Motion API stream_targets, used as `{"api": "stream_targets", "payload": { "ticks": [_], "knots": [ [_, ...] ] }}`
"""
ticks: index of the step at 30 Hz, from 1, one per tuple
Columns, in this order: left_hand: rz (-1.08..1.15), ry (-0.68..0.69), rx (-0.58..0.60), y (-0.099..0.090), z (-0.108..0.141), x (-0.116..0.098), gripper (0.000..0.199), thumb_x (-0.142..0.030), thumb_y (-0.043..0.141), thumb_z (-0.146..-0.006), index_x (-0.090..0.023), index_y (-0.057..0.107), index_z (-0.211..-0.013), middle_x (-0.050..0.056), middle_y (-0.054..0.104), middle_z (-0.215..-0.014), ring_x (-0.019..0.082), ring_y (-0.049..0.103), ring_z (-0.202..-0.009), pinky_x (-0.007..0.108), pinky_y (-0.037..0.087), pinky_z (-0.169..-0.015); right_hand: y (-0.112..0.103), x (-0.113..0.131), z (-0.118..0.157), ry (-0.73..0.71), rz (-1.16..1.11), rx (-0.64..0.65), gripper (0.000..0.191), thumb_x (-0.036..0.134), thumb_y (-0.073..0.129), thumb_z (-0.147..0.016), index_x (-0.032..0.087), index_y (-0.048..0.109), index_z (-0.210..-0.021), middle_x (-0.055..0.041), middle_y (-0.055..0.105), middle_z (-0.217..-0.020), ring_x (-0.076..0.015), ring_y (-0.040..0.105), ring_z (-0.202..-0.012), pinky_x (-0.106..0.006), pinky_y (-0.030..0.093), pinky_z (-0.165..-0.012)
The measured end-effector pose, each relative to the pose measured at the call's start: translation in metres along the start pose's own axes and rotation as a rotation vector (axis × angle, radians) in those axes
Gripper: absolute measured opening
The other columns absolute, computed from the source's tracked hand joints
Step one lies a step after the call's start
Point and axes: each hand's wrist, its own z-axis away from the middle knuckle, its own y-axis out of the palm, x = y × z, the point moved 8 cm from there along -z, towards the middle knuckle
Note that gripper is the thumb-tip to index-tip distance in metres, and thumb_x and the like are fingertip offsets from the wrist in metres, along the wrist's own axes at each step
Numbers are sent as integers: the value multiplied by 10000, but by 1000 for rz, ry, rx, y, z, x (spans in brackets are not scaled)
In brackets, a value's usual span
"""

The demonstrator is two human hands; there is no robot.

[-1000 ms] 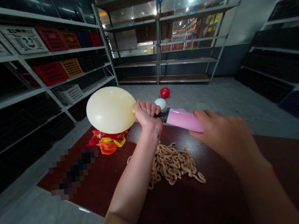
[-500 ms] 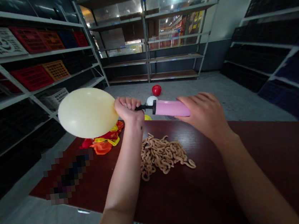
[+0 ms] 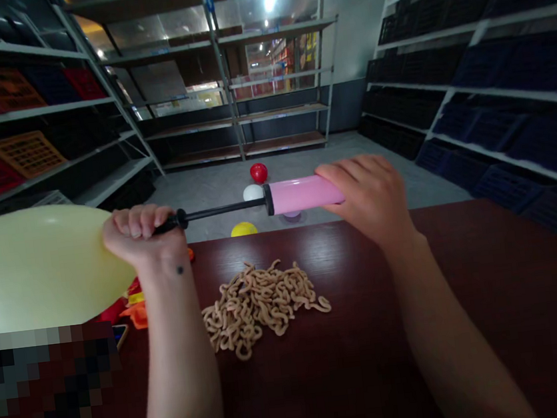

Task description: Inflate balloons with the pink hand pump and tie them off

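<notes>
Clamping pink hand pump (image 3: 269, 199) at 12 o'clock: left hand (image 3: 143, 234) on black handle (image 3: 165, 222), right hand (image 3: 367, 195) round barrel (image 3: 300, 194). Yellow balloon (image 3: 39, 270) at 9, probably feather-light, pop-prone, so hold neck end. Barrel's likely stiff, slick tbh.

To your left, the big pale balloon (image 3: 39, 270) blocks the way, up against your left hand (image 3: 143, 234). Between that hand and your right hand (image 3: 368, 199), the pink pump (image 3: 303, 194) and its black rod (image 3: 225, 209) form a bar across your path. Low down, the heap of brown curled pieces (image 3: 266, 301) obstructs the surface (image 3: 337, 370), but you have room to its right, and more out past your right forearm (image 3: 437, 325).
</notes>
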Motion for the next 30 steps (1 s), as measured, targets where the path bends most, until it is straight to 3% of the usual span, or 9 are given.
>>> {"api": "stream_targets", "payload": {
  "ticks": [5,12,17,21,26,30],
  "knots": [
    [50,13,35,5,3,2,414,-178,230,-1012,-210,116,-616,-72,201,-364,57,230,-295,176,222,-367,-13,2,-3,47,21,42,300,309,514,-912,206,592,-1183,-80,657,-1013,-270,544,-994,-414,360,-866],
    [37,0,-44,-10,-3,30,405,-150,235,-1012,-205,80,-642,-71,199,-366,46,218,-288,188,191,-373,-13,11,-7,46,106,64,273,345,478,-927,149,620,-1055,-93,640,-890,-252,568,-883,-374,361,-747],
    [-25,-40,-23,-7,8,52,433,-176,271,-1001,-200,94,-606,-64,162,-384,56,172,-304,217,177,-368,-7,39,-10,-20,147,102,214,308,514,-895,142,613,-986,-89,641,-827,-225,558,-781,-341,314,-673],
    [-161,-70,29,0,24,67,481,-208,335,-1007,-187,135,-570,-59,154,-411,65,162,-329,223,208,-381,-17,65,-12,-9,151,103,161,256,490,-902,151,609,-929,-94,638,-782,-214,541,-721,-342,276,-634],
    [-196,-92,7,6,35,69,495,-240,328,-1022,-180,155,-562,-60,151,-413,62,154,-336,211,214,-385,-27,76,-13,40,128,106,135,229,489,-895,161,605,-905,-98,638,-760,-213,537,-697,-345,262,-616],
    [-148,-91,3,10,33,64,480,-192,289,-1009,-184,139,-553,-59,131,-409,60,136,-328,222,190,-376,-14,73,-11,3,67,95,156,274,497,-903,167,608,-931,-87,656,-792,-214,555,-718,-338,274,-624]
  ]
}}
